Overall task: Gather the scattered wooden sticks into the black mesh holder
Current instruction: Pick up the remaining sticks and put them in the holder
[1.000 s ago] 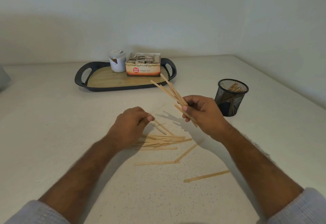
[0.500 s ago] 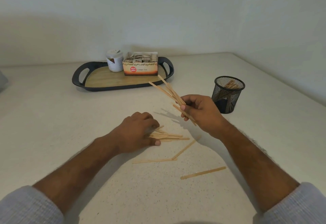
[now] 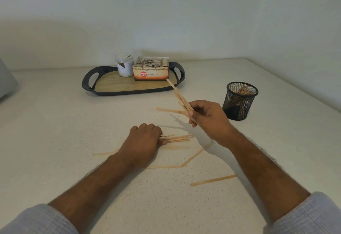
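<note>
Nearest the camera, loose wooden sticks lie flat on the counter; light, stiff and thin, they are probably easiest pinched mid-length. Beyond, the left hand curls onto a small pile; the right hand pinches a fanned bundle near the black mesh holder.

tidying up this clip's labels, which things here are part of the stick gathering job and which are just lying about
Part of the job:
- black mesh holder, some sticks already inside
- sticks in the right hand
- sticks under the left hand
- loose wooden sticks on the counter

Just lying about:
- black-rimmed tray
- ginger tea box
- white jar
</note>
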Motion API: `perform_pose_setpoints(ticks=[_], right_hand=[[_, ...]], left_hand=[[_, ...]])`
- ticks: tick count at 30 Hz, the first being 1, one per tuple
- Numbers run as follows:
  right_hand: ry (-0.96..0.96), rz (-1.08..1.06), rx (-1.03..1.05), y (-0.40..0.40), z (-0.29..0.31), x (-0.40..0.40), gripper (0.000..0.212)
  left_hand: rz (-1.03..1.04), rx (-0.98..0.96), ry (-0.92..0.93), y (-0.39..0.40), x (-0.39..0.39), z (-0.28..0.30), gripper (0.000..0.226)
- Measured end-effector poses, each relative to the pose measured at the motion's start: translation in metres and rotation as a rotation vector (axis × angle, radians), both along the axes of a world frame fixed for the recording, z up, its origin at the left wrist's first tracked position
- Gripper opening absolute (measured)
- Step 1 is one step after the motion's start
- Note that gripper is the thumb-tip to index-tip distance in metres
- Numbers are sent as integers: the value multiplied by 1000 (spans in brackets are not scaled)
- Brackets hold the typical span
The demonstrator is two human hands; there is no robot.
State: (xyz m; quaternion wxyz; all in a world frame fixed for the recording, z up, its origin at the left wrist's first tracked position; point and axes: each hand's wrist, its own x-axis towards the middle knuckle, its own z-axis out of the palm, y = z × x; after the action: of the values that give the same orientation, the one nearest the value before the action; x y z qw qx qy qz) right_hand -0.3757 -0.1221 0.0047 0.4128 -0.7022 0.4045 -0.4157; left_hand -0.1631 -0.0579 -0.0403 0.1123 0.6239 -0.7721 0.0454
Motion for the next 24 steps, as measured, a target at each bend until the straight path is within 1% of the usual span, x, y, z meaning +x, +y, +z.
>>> perform_pose_setpoints(ticks=[3,6,10,13,17,19,21,24], right_hand=[[-35,-43,11,0,0,0,21],[-96,-95,46,0,-2,2,21],[-182,-127,89,0,-1,3,22],[-247,-134,124,0,-2,8,24],[-403,-161,204,4,-3,23,24],[-482,-166,233,8,-2,34,24],[-562,-167,239,14,-1,46,23],[-650,-130,226,26,1,65,23]], left_hand=[[34,-11,45,2,3,1,35],[72,-43,149,2,7,5,27],[78,-93,359,-3,9,14,20],[113,-180,526,-12,6,25,24],[184,-249,831,-15,-10,36,35],[206,-237,967,-17,-22,40,40],[222,-214,1063,-19,-32,43,44],[225,-133,1264,-23,-45,49,54]])
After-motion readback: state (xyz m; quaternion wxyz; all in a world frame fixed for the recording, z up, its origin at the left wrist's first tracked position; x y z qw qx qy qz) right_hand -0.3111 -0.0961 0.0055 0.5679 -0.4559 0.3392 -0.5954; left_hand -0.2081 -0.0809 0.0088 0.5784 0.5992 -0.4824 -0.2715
